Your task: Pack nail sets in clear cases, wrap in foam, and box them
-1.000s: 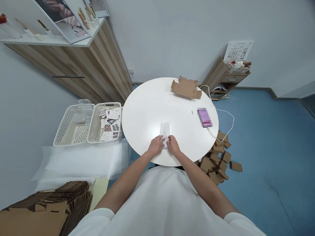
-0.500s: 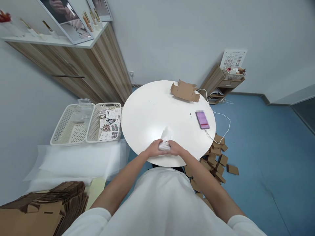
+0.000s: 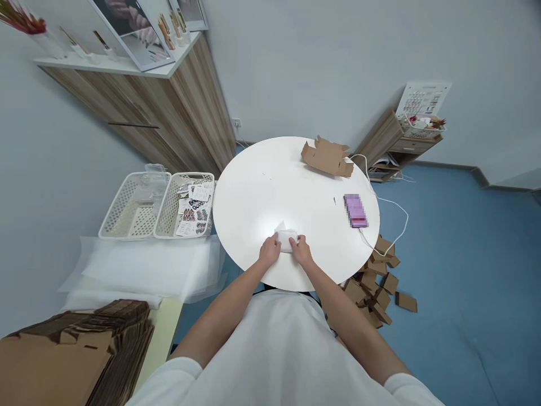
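Note:
Near the front edge of the round white table, my two hands grip a small white wrapped packet. My left hand is closed on its left end, and my right hand is closed on its right end, thumbs on top. A loose flap of thin white wrapping sticks up at the packet's far side. What lies inside the wrapping is hidden. Farther back on the table rests an unfolded brown cardboard box. At the right lies a purple, blurred-out rectangular object with a white cable.
Left of the table stand two white baskets, one with clear plastic pieces, the other with printed cards. White wrapping sheets and stacked flat cardboard are nearer me. Small brown boxes lie piled on the floor at right.
The packet has turned from a longer, upright-looking shape to a flat, compact one. Both hands have shifted slightly forward and now hold its two ends. My view has swung a little left.

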{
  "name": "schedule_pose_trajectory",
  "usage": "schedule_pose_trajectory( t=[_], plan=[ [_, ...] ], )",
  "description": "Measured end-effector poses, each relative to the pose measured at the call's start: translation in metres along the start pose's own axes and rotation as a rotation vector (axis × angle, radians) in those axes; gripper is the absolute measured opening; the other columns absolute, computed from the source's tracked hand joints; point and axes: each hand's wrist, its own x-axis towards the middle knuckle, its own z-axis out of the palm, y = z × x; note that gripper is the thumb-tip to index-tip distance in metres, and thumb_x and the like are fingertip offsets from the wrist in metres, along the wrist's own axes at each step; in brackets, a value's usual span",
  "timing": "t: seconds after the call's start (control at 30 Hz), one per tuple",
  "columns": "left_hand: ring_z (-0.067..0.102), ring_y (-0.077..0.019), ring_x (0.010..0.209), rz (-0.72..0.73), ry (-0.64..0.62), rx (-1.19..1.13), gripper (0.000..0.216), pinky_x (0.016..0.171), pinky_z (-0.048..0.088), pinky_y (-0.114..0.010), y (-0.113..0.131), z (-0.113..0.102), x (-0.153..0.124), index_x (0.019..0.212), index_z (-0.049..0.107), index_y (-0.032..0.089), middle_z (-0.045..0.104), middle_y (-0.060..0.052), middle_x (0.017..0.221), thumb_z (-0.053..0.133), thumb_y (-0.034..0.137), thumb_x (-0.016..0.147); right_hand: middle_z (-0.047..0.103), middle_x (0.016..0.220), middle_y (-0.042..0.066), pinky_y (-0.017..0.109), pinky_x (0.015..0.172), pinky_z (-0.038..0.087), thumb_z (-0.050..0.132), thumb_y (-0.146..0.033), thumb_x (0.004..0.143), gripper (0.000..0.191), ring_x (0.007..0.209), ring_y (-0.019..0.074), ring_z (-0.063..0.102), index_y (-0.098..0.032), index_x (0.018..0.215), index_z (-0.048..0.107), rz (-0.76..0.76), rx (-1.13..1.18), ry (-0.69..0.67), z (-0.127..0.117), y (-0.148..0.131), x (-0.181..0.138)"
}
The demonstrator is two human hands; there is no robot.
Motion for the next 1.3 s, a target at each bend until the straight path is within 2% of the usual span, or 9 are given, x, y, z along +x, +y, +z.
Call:
schedule_pose_trajectory(
  t=[0.13, 0.23, 0.47, 0.6, 0.7, 0.87, 0.97, 1.13, 1.3],
  plan=[
    [0.052, -0.0207, 0.092, -0.115, 0.115, 0.036, 0.046, 0.076, 0.040, -0.030, -0.001, 0.003, -0.002, 0.115, 0.044, 0.016, 0.053, -0.010, 0.102, 0.052, 0.035, 0.074, 0.049, 0.101, 0.010, 0.033, 0.071, 0.042, 0.047, -0.044, 0.074, 0.043, 0.087, 0.0211, 0.052, -0.019, 0.108, 0.040, -0.124, 0.032, 0.193, 0.002, 0.013, -0.004],
    [0.053, -0.0200, 0.090, -0.146, 0.152, 0.038, 0.047, 0.076, 0.040, -0.030, 0.002, 0.004, -0.002, 0.113, 0.046, 0.015, 0.051, -0.011, 0.106, 0.055, 0.036, 0.071, 0.049, 0.096, 0.008, 0.033, 0.071, 0.042, 0.044, -0.040, 0.076, 0.034, 0.084, 0.0204, 0.052, -0.020, 0.103, 0.045, -0.165, 0.010, 0.141, -0.001, 0.018, -0.004],
    [0.052, -0.0181, 0.077, -0.076, 0.010, 0.064, 0.024, 0.069, 0.041, -0.029, 0.011, 0.009, -0.001, 0.095, 0.056, 0.018, 0.055, -0.006, 0.084, 0.039, 0.025, 0.080, 0.054, 0.098, 0.007, 0.034, 0.070, 0.043, 0.044, -0.034, 0.077, 0.024, 0.078, 0.0196, 0.055, -0.021, 0.097, 0.049, -0.185, -0.063, 0.012, -0.012, 0.011, 0.004],
    [0.051, -0.0192, 0.086, -0.096, 0.030, 0.106, 0.033, 0.074, 0.041, -0.030, 0.009, 0.013, -0.006, 0.113, 0.047, 0.016, 0.051, -0.009, 0.094, 0.038, 0.024, 0.081, 0.057, 0.103, 0.005, 0.032, 0.071, 0.045, 0.044, -0.026, 0.075, 0.031, 0.072, 0.0155, 0.058, -0.021, 0.106, 0.046, -0.166, 0.072, -0.065, -0.013, 0.011, 0.000],
    [0.052, -0.0181, 0.084, -0.115, 0.119, 0.063, 0.044, 0.077, 0.042, -0.032, 0.006, 0.015, -0.011, 0.122, 0.038, 0.015, 0.049, -0.010, 0.102, 0.043, 0.026, 0.080, 0.057, 0.107, 0.005, 0.031, 0.072, 0.046, 0.046, -0.025, 0.073, 0.043, 0.073, 0.0148, 0.059, -0.022, 0.116, 0.039, -0.129, 0.135, -0.067, -0.014, 0.012, -0.004],
    [0.053, -0.0161, 0.078, -0.078, 0.115, -0.034, 0.028, 0.077, 0.043, -0.031, 0.002, 0.014, -0.013, 0.105, 0.053, 0.018, 0.055, -0.007, 0.093, 0.045, 0.025, 0.079, 0.055, 0.110, 0.005, 0.034, 0.076, 0.047, 0.042, -0.024, 0.075, 0.042, 0.078, 0.0159, 0.058, -0.023, 0.117, 0.042, -0.142, 0.122, -0.073, -0.012, 0.015, -0.010],
    [0.053, -0.0148, 0.076, -0.079, 0.099, -0.031, 0.029, 0.077, 0.043, -0.031, -0.001, 0.011, -0.010, 0.106, 0.053, 0.016, 0.052, -0.008, 0.096, 0.045, 0.022, 0.079, 0.051, 0.112, 0.008, 0.034, 0.076, 0.047, 0.042, -0.021, 0.075, 0.047, 0.083, 0.0169, 0.057, -0.022, 0.122, 0.039, -0.138, 0.131, -0.067, -0.004, 0.015, -0.013],
    [0.053, -0.0159, 0.082, -0.066, 0.106, -0.049, 0.035, 0.080, 0.043, -0.031, -0.023, -0.016, 0.002, 0.112, 0.048, 0.016, 0.051, -0.009, 0.098, 0.044, 0.017, 0.078, 0.052, 0.105, 0.008, 0.034, 0.077, 0.048, 0.041, -0.021, 0.075, 0.047, 0.082, 0.0160, 0.056, -0.020, 0.122, 0.039, -0.110, 0.160, -0.033, 0.026, -0.009, -0.007],
    [0.053, -0.0176, 0.087, -0.052, 0.224, -0.083, 0.034, 0.079, 0.043, -0.032, -0.059, -0.077, 0.026, 0.111, 0.044, 0.017, 0.053, -0.008, 0.097, 0.044, 0.016, 0.077, 0.055, 0.100, 0.006, 0.032, 0.074, 0.049, 0.047, -0.024, 0.073, 0.043, 0.077, 0.0143, 0.057, -0.019, 0.115, 0.041, -0.146, 0.123, -0.080, 0.074, -0.068, 0.018]
  ],
)
